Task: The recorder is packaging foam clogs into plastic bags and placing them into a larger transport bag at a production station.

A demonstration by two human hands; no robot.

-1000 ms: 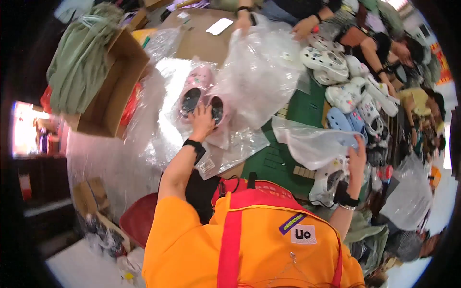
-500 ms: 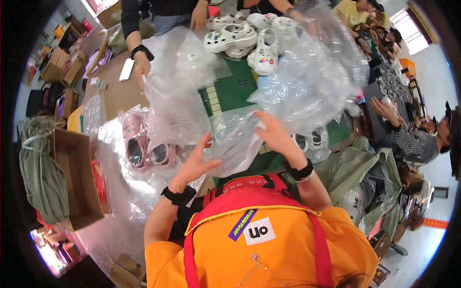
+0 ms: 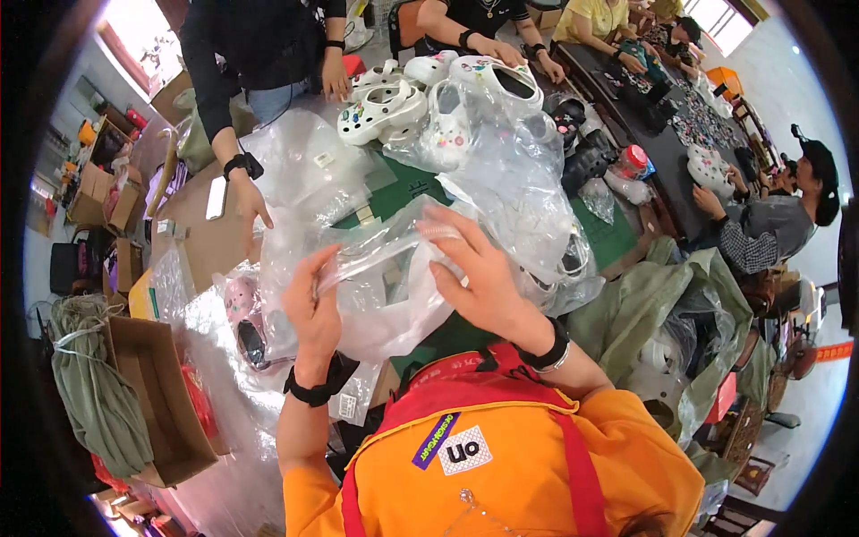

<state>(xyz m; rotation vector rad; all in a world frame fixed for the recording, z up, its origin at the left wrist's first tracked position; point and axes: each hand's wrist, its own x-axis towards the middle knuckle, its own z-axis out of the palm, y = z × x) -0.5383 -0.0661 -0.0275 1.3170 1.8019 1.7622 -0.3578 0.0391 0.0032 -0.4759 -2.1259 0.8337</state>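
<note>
A transparent plastic bag is stretched between my two hands above the green mat, its mouth edge facing away from me. My left hand has its fingers closed on the bag's left side. With thumb and fingers, my right hand grips the bag's right edge. Left of my left hand lies a pink clog, partly covered by plastic. Just beyond my right hand is a heap of white clogs, some inside plastic bags.
Across the table a co-worker's hand hangs over more plastic bags, beside a white phone. Another co-worker's hand touches a white clog. A cardboard box stands at the left, a green sack at the right.
The bag has risen and spread between my hands; my left hand has moved left and now grips it. The co-worker across has let go of the plastic at the left.
</note>
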